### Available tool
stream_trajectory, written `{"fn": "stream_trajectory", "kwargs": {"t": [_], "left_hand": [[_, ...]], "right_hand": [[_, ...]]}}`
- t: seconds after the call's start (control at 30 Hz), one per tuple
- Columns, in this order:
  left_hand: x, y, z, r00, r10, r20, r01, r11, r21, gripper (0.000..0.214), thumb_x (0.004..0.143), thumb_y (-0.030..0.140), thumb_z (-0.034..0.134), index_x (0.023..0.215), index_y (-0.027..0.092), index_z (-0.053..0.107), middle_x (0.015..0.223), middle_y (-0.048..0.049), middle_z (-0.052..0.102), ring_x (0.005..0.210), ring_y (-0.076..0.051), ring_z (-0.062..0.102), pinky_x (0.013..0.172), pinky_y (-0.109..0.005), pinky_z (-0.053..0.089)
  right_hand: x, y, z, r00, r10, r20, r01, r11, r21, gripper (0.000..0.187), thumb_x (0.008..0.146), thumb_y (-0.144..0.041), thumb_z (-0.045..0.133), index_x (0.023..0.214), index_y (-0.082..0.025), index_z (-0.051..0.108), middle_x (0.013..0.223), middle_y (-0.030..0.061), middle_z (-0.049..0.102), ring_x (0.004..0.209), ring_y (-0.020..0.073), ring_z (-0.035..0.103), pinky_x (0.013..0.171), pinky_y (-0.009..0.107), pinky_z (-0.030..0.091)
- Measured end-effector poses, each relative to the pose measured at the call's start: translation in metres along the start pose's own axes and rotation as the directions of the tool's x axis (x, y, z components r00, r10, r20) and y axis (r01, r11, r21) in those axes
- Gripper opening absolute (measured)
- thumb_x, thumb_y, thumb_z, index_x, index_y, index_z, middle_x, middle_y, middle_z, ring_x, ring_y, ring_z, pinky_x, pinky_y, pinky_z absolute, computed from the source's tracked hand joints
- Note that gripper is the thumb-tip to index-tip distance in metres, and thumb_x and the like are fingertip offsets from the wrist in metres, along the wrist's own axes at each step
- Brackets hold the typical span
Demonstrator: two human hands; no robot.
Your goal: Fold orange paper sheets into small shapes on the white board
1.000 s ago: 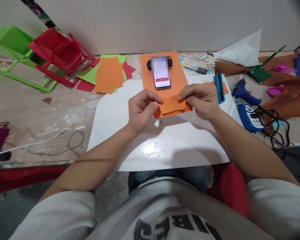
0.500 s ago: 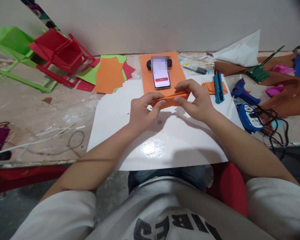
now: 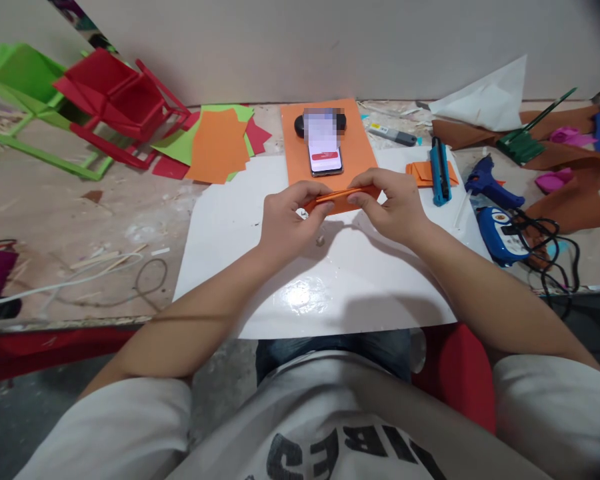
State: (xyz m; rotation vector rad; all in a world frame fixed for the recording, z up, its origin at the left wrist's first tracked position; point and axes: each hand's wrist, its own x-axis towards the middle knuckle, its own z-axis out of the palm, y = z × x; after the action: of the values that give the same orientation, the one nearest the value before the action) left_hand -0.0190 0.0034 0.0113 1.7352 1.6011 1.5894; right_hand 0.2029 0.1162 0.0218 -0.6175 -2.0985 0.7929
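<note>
A folded piece of orange paper is held above the white board between both hands. My left hand pinches its left end between thumb and fingers. My right hand grips the right end the same way, thumb on the near side. The paper's upper edges lie close together; part of it is hidden by the fingers. Just beyond the hands, a phone with a lit screen lies on an orange sheet. A small pale lump sits on the board below the paper.
Orange folded pieces and a blue cutter lie to the right, with a blue glue gun and a corded blue device beyond. Leftward are stacked coloured sheets, a red paper chair and a green one.
The folded orange paper has been pressed flatter, its upper edges closer together. My right hand has lowered slightly. The whole view has shifted a little.
</note>
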Motion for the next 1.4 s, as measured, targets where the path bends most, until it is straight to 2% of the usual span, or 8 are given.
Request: {"fn": "stream_trajectory", "kwargs": {"t": [0.2,0.3,0.4,0.63,0.83,1.17,1.27,1.4], "left_hand": [[0.002,-0.003,0.002,1.000,0.018,0.016,-0.018,0.999,-0.039,0.045,0.105,0.069,0.093,0.105,0.024,0.089,0.099,-0.0058,0.091,0.085,-0.021,0.083,0.084,-0.034,0.069],[0.002,-0.003,0.002,0.999,-0.012,0.030,0.012,1.000,-0.021,0.053,0.105,0.077,0.088,0.102,0.023,0.090,0.097,-0.0068,0.092,0.085,-0.021,0.083,0.082,-0.033,0.069],[0.003,-0.002,0.001,0.999,-0.017,0.033,0.018,1.000,-0.022,0.051,0.106,0.074,0.089,0.099,0.023,0.091,0.095,-0.0068,0.092,0.084,-0.020,0.083,0.080,-0.033,0.068],[0.002,-0.001,0.000,1.000,0.018,0.018,-0.017,0.999,-0.041,0.043,0.106,0.065,0.091,0.096,0.023,0.093,0.088,-0.0057,0.091,0.078,-0.020,0.081,0.074,-0.032,0.066],[0.000,0.002,0.000,0.999,0.037,0.023,-0.037,0.999,-0.025,0.041,0.106,0.063,0.092,0.094,0.024,0.094,0.088,-0.0054,0.092,0.077,-0.021,0.083,0.072,-0.032,0.065],[-0.001,-0.004,0.004,0.996,0.090,0.027,-0.090,0.996,-0.016,0.037,0.109,0.060,0.090,0.099,0.025,0.095,0.090,-0.0047,0.093,0.076,-0.019,0.083,0.074,-0.032,0.067],[-0.002,-0.004,0.006,0.993,0.118,0.004,-0.118,0.993,-0.007,0.029,0.108,0.053,0.091,0.102,0.024,0.094,0.093,-0.0046,0.093,0.079,-0.018,0.083,0.076,-0.031,0.067],[-0.003,-0.002,0.007,0.988,0.157,-0.003,-0.157,0.988,0.007,0.025,0.108,0.042,0.088,0.091,0.023,0.087,0.082,-0.0015,0.087,0.071,-0.016,0.077,0.068,-0.030,0.061]], "right_hand": [[-0.001,0.007,0.001,0.996,-0.086,-0.013,0.085,0.993,-0.086,0.020,0.112,-0.047,0.076,0.107,-0.028,0.082,0.106,0.0071,0.089,0.100,0.0301,0.083,0.099,0.048,0.069],[-0.002,0.012,0.001,0.989,-0.146,-0.012,0.143,0.980,-0.139,0.021,0.115,-0.045,0.073,0.109,-0.027,0.081,0.106,0.0073,0.089,0.099,0.0289,0.084,0.095,0.046,0.069],[-0.003,0.013,0.001,0.984,-0.181,-0.005,0.177,0.969,-0.172,0.018,0.116,-0.041,0.071,0.110,-0.027,0.080,0.106,0.0071,0.089,0.098,0.0281,0.084,0.093,0.045,0.068],[-0.003,0.007,0.001,0.986,-0.164,0.016,0.164,0.973,-0.161,0.011,0.112,-0.035,0.073,0.111,-0.027,0.080,0.107,0.0064,0.089,0.096,0.0272,0.082,0.093,0.045,0.067],[-0.003,-0.001,0.004,0.994,-0.105,0.027,0.106,0.992,-0.070,0.015,0.112,-0.039,0.077,0.109,-0.026,0.082,0.105,0.0054,0.088,0.095,0.0269,0.081,0.092,0.044,0.067],[-0.004,-0.005,0.008,1.000,-0.019,-0.023,0.019,1.000,0.016,0.012,0.107,-0.031,0.081,0.098,-0.027,0.086,0.097,0.0037,0.087,0.092,0.0262,0.080,0.090,0.045,0.067],[-0.006,-0.008,0.010,0.999,-0.034,-0.030,0.035,0.999,0.034,0.014,0.108,-0.034,0.082,0.096,-0.028,0.086,0.098,0.0039,0.089,0.092,0.0267,0.082,0.090,0.045,0.069],[-0.004,-0.013,0.006,0.998,-0.058,0.009,0.057,0.997,0.050,0.016,0.107,-0.034,0.081,0.094,-0.029,0.087,0.098,0.0028,0.091,0.089,0.0258,0.083,0.091,0.045,0.070]]}}
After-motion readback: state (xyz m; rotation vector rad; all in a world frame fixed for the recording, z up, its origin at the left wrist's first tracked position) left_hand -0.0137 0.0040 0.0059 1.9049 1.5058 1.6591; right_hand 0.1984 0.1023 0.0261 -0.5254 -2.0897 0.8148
